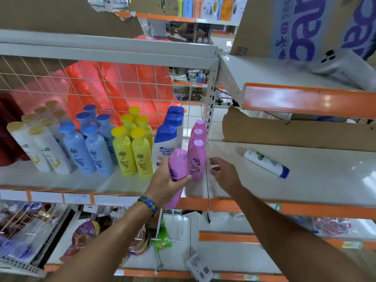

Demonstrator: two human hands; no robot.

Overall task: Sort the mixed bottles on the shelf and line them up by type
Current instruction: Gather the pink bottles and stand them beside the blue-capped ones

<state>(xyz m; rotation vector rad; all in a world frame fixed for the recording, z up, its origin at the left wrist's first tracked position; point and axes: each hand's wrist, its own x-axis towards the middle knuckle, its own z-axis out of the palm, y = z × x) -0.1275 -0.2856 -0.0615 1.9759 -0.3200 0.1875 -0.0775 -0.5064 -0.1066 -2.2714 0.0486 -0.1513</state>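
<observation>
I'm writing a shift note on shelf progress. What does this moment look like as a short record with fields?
left hand: grips a pink bottle, tilted, beside the pink row
right hand: holds nothing, fingers loose
pink row: three upright, front to back
stray: white bottle lying on its side on the right shelf
lined up: yellow bottles, light blue bottles

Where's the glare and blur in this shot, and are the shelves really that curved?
Head view: glare streaks the orange price rail at upper right and the bare white shelf near the right edge; the right hand is motion-blurred, while the left hand gripping the pink bottle is sharper; the wide-angle lens bows the shelf edges, so the curve is likely distortion.
</observation>
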